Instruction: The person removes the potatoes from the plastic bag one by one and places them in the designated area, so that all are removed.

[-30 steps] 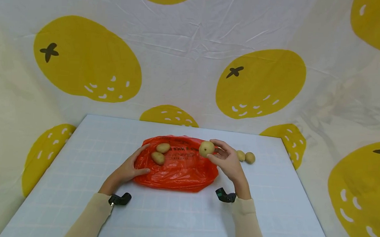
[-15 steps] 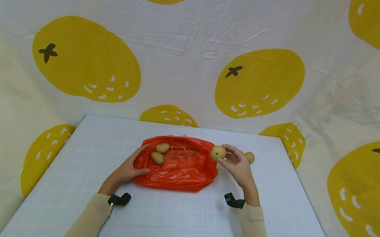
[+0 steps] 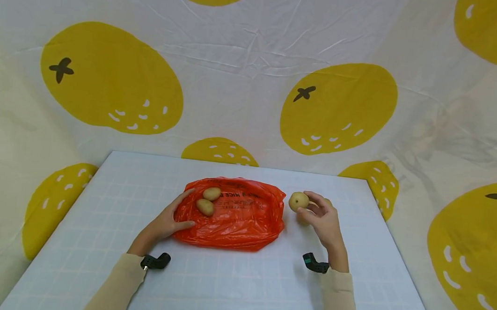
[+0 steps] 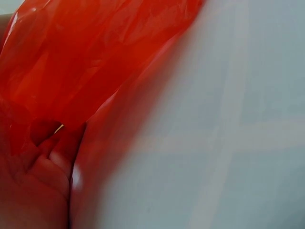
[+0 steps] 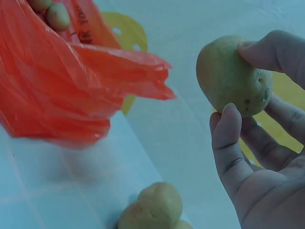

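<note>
My left hand (image 3: 162, 223) holds the left side of a red plastic bag (image 3: 240, 225), its thumb at the front and its fingers toward the back. In the left wrist view, curled fingers (image 4: 57, 157) show against the red film. Two potatoes, one farther back (image 3: 212, 193) and one nearer (image 3: 205, 207), lie at the bag's left end. Just right of the bag, my right hand (image 3: 324, 222) pinches a round potato (image 5: 233, 76) between thumb and fingers, above the table. Below it, loose potatoes (image 5: 159, 202) sit close together, mostly hidden by the hand in the head view.
The white table (image 3: 225, 285) has a faint grid. Behind and beside it hangs a pale cloth (image 3: 234, 103) with large yellow fruit prints. Each wrist wears a small black device, one at the left (image 3: 155, 261) and one at the right (image 3: 315, 264).
My right hand has carried its potato rightward, from over the bag's right end to beyond its edge, and now covers most of the loose potatoes. My left hand and the bag stay put.
</note>
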Tool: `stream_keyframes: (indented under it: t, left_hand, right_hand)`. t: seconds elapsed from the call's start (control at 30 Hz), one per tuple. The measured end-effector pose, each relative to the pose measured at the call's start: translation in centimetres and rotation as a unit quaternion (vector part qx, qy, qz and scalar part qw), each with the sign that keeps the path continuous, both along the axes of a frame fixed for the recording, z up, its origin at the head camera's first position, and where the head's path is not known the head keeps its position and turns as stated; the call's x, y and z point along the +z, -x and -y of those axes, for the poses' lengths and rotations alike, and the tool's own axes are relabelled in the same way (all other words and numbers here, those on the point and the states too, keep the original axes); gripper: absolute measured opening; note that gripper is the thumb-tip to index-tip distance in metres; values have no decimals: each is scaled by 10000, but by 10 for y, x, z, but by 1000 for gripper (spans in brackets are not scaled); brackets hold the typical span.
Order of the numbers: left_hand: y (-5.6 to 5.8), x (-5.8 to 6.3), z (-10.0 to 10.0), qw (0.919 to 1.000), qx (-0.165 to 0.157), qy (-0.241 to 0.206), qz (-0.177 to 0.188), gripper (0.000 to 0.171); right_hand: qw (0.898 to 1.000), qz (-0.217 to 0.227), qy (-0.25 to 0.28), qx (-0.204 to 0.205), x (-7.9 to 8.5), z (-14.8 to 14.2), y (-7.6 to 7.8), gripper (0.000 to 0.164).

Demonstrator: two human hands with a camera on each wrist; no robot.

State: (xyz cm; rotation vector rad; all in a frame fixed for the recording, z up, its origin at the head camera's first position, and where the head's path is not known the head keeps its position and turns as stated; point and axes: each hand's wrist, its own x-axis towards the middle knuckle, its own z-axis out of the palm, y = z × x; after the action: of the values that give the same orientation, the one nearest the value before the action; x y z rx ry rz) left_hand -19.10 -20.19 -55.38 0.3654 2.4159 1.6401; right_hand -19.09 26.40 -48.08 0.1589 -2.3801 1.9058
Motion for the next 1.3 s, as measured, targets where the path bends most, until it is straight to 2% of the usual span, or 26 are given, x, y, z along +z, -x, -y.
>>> stream_keyframes:
  t: [0.23,0.47,0.97,1.17,1.3]
  left_hand:
    - [0,-1,0,10000,-31,-31,-41,96]
    - [0,0,-1,10000,-28,-58,7,96]
    - [1,0,0,10000,17,-23,-47,95]
    - [1,0,0,10000,0,-7,2,95]
    - [1,0,0,10000,19,30,49,96]
  right_hand:
    - [9992,-14,-43,-399,-6,-16,2,53]
    - [9980,-83,246,-569,-14,-32,5,52]
    - [9909,535,-209,-1218,-34,-56,10,58]
    - [9865,831,-399,-1351,-40,-66,9,61]
    - [9842,1083,-600,-1264,-44,-74,8,64]
